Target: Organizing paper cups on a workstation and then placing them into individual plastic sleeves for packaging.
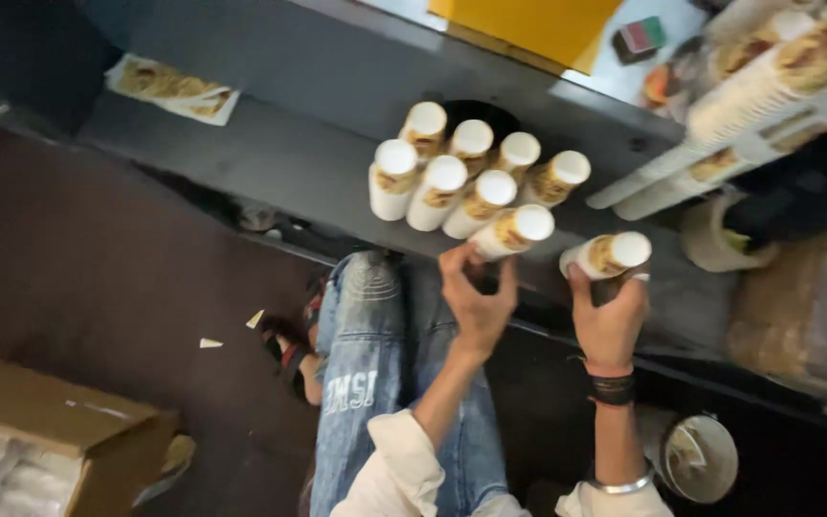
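Left hand (476,292): fingers closed around the base of one paper cup (514,233) at the near edge of the cup cluster (461,177); cup upside down, white bottom showing
Right hand (610,316): gripping a second paper cup (608,255), just right of the cluster and apart from it; dark band and metal bangle on the wrist
Cup cluster: white-bottomed cups standing close together on the dark shelf (289,163)
Long cup stacks (739,105): lying tilted, right of the cluster
Cardboard box (50,431): on the floor, far left and below the cluster
Jeans (375,364): the person's knee, directly below the cluster
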